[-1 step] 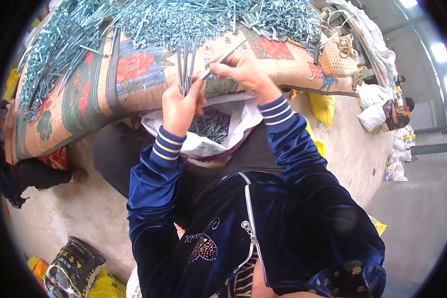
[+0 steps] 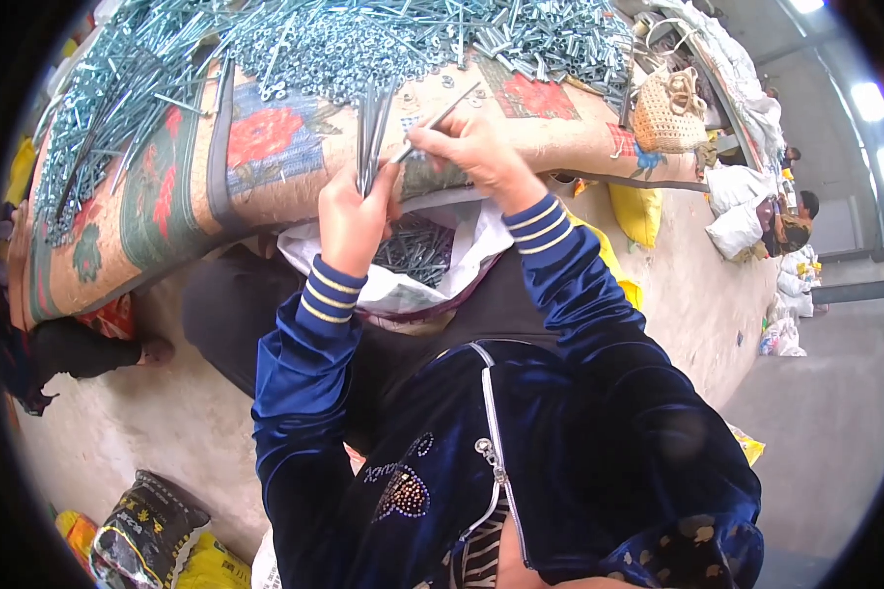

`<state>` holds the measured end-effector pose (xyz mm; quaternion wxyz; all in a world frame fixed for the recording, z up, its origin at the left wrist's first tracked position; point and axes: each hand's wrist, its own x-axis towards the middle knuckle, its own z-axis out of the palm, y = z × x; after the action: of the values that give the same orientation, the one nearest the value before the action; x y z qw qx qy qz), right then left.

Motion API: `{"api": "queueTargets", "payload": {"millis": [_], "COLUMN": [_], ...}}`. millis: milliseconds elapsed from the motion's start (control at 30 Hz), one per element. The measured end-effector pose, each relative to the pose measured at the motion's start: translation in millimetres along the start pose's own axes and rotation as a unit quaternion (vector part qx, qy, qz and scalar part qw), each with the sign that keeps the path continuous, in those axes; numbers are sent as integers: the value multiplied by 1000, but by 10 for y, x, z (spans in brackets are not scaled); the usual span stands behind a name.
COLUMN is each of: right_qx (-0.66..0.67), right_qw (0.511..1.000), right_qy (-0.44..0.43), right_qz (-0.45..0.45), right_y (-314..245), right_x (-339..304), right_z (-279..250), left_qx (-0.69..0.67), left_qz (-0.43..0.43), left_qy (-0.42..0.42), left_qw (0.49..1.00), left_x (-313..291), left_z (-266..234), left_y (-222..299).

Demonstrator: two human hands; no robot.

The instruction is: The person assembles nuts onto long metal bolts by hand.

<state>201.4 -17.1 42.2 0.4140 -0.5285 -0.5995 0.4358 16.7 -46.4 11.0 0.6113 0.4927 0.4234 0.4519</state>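
My left hand [image 2: 350, 218] is closed round a few long, thin metal rods [image 2: 371, 128] that point up and away from me. My right hand [image 2: 479, 155] pinches another thin rod [image 2: 454, 106], tilted up to the right. Its lower end meets a short, bright metal piece [image 2: 402, 152] by my left thumb; whether the two are joined I cannot make out. Below both hands, an open white sack [image 2: 483, 245] holds many short metal pieces [image 2: 417, 253].
A flower-patterned padded cover [image 2: 285, 177] drapes the raised work surface. Piled on it are nuts [image 2: 324, 49], short tubes [image 2: 560, 39] and long rods [image 2: 98, 108]. A woven bag [image 2: 670, 116] lies at the right. Yellow sacks [image 2: 636, 214] stand on the floor [image 2: 702, 294].
My right hand has shifted slightly left and down with its rod, closer to my left hand. The rods in my left hand have tilted slightly right.
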Motion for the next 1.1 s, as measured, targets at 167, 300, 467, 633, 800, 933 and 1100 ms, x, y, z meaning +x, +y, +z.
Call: {"api": "queueTargets", "payload": {"millis": [167,300,467,633,800,933,1100], "right_qx": [-319,-366,-627,-472,-87,-44,-116], "right_qw": [919,918,724,855,992,987,974], "right_qy": [-223,146,284,212,-6,-75,-146], "right_qz": [-58,-50,-38,-39,-93,-136,-130], "right_y": [-122,418,846,566,300,130,50], "right_x": [0,580,1137,990,600,458,404], "right_z": [-233,-1034,-1462,-1244,-729,-572,-557], "left_qx": [-20,-182,-229,-216,-164,-139,-116], "left_qz": [-56,-157,-214,-210,-201,-209,-215], "left_qy": [3,-71,-117,-85,-119,-135,-148], "left_qw": [998,968,942,950,958,959,958], "left_x": [150,198,272,243,237,240,222], "left_z": [-167,-164,-79,-145,-103,-52,-68], "left_y": [-226,-178,-119,-87,-63,-52,-79]}}
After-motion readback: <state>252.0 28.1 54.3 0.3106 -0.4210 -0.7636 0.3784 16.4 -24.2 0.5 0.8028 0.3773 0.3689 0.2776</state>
